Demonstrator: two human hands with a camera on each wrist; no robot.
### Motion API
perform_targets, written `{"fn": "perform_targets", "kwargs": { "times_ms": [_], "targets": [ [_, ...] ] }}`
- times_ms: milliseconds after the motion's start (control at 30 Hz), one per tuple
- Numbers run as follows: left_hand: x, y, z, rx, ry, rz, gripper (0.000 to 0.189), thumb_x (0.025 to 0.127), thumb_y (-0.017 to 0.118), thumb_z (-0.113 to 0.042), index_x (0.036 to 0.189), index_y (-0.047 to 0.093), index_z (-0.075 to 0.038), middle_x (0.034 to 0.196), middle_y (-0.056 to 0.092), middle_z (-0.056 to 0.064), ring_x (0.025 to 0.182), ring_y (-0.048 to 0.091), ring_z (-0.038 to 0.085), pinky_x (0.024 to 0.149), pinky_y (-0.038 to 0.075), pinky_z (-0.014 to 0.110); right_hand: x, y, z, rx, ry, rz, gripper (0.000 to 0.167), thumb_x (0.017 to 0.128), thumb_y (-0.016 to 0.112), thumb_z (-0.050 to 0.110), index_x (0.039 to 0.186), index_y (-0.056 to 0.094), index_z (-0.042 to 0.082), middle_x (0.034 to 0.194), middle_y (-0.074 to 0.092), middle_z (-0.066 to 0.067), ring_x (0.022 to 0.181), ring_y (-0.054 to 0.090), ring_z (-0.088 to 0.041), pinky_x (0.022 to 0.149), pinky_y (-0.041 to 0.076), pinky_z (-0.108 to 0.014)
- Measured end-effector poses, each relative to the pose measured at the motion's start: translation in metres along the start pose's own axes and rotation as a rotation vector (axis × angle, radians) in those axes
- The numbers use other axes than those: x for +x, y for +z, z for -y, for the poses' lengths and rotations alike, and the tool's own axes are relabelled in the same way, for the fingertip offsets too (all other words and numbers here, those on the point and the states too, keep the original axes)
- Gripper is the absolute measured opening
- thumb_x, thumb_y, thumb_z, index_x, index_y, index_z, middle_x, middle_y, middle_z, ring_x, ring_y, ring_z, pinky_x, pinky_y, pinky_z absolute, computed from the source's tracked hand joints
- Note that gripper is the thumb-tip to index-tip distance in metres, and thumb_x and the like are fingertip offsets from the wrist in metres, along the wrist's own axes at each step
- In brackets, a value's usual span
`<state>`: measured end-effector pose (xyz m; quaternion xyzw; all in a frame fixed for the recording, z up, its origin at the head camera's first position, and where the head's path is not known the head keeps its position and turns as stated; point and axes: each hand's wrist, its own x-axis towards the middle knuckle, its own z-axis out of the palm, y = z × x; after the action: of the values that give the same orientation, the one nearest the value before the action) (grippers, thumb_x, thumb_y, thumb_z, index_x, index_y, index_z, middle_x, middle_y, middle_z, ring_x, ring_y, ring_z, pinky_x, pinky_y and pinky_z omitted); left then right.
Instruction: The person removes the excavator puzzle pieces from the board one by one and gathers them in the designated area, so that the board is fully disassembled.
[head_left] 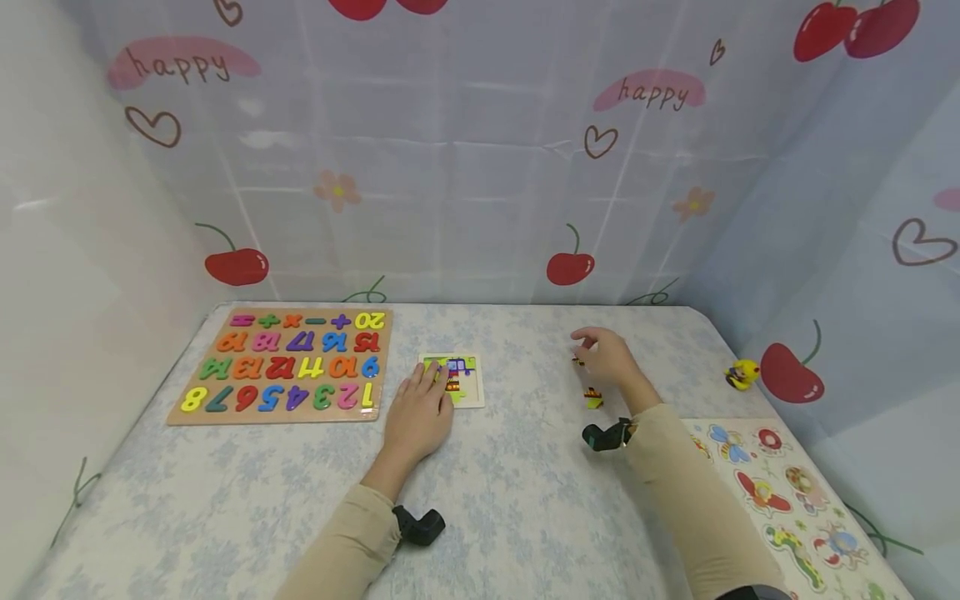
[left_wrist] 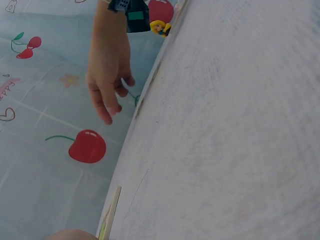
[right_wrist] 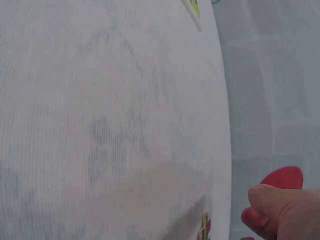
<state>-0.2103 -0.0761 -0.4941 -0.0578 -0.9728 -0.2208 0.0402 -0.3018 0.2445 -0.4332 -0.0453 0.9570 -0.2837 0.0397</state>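
A small square jigsaw puzzle (head_left: pixel 468 385) in a pale frame lies near the middle of the table, partly filled with coloured pieces. My left hand (head_left: pixel 420 412) rests on its left side, fingers laid over the edge and covering part of the picture. To the right, my right hand (head_left: pixel 609 357) hovers over the table with loosely bent fingers, and I see nothing held in it. Beneath its fingers a small dark and yellow piece shows partly. Nearer to me lies a second puzzle piece (head_left: pixel 593 398), yellow-green with dark and orange parts. In the left wrist view the right hand (left_wrist: pixel 109 77) hangs with fingers apart.
A wooden number board (head_left: pixel 281 414) with coloured digits lies at the left. At the right front is a board with insect pictures (head_left: pixel 757 450). A small yellow figurine (head_left: pixel 742 374) stands near the right edge. A printed curtain (head_left: pixel 465 192) closes off the back.
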Motion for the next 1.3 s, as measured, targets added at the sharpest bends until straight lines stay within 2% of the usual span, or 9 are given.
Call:
{"fn": "perform_targets", "kwargs": {
  "times_ms": [167,300,533,633,767,1000,1200,1300],
  "targets": [
    [0.001,-0.001,0.0,-0.007,0.0,0.001,0.053,0.105,0.031,-0.036,0.155,0.036,-0.019,0.165,0.026,0.001,0.156,0.014,0.025,0.127,0.013,0.047,0.002,0.018,0.035,0.021,-0.132,0.014,0.037,0.099,0.06,0.023,0.134,0.06,0.01,0.112,0.061,-0.012,0.09,0.053,-0.026,0.077,0.049,-0.037],
    [0.001,-0.001,0.0,-0.002,-0.005,0.007,0.053,0.105,0.031,-0.036,0.155,0.035,-0.02,0.165,0.025,0.0,0.156,0.013,0.024,0.127,0.013,0.046,0.003,0.04,0.064,-0.001,-0.176,0.053,0.039,0.097,0.064,0.028,0.133,0.062,0.014,0.111,0.062,-0.007,0.085,0.054,-0.023,0.074,0.049,-0.035],
    [0.002,-0.001,-0.001,0.026,-0.02,0.03,0.054,0.105,0.03,-0.039,0.156,0.033,-0.02,0.166,0.023,0.0,0.156,0.011,0.024,0.127,0.012,0.047,0.004,0.076,0.098,-0.073,-0.253,0.108,0.043,0.093,0.069,0.034,0.133,0.063,0.017,0.12,0.062,-0.005,0.109,0.059,-0.021,0.097,0.052,-0.041],
    [0.003,0.0,-0.001,0.039,-0.019,0.034,0.055,0.105,0.031,-0.039,0.156,0.033,-0.02,0.166,0.023,0.0,0.156,0.011,0.024,0.127,0.012,0.047,0.004,0.086,0.106,-0.105,-0.269,0.107,0.044,0.092,0.07,0.036,0.132,0.064,0.018,0.124,0.061,-0.004,0.116,0.059,-0.022,0.101,0.051,-0.042],
    [0.003,0.0,0.0,0.047,-0.016,0.032,0.055,0.105,0.03,-0.039,0.156,0.033,-0.02,0.166,0.024,0.0,0.156,0.011,0.024,0.127,0.012,0.048,0.005,0.093,0.112,-0.158,-0.286,0.102,0.042,0.092,0.069,0.037,0.129,0.066,0.017,0.126,0.06,-0.004,0.117,0.058,-0.023,0.1,0.051,-0.043],
    [0.001,0.0,0.0,0.035,0.002,0.015,0.054,0.105,0.03,-0.038,0.155,0.035,-0.019,0.165,0.025,0.001,0.156,0.013,0.025,0.127,0.014,0.047,0.005,0.097,0.118,-0.261,-0.31,0.089,0.043,0.093,0.068,0.039,0.128,0.067,0.013,0.124,0.061,-0.005,0.113,0.059,-0.026,0.096,0.052,-0.043],
    [0.001,0.0,0.0,0.04,-0.005,0.016,0.054,0.105,0.03,-0.037,0.156,0.034,-0.019,0.165,0.024,0.001,0.156,0.012,0.025,0.127,0.014,0.047,0.003,0.098,0.125,-0.341,-0.311,0.066,0.04,0.093,0.068,0.04,0.122,0.07,0.014,0.118,0.063,-0.003,0.106,0.059,-0.025,0.087,0.054,-0.042],
    [0.002,0.0,0.0,0.041,-0.003,0.016,0.054,0.105,0.03,-0.037,0.156,0.034,-0.019,0.165,0.025,0.001,0.156,0.013,0.025,0.127,0.014,0.047,0.004,0.1,0.126,-0.397,-0.326,0.051,0.038,0.093,0.068,0.041,0.12,0.071,0.014,0.117,0.064,-0.002,0.105,0.059,-0.024,0.087,0.055,-0.042]
  ]
}}
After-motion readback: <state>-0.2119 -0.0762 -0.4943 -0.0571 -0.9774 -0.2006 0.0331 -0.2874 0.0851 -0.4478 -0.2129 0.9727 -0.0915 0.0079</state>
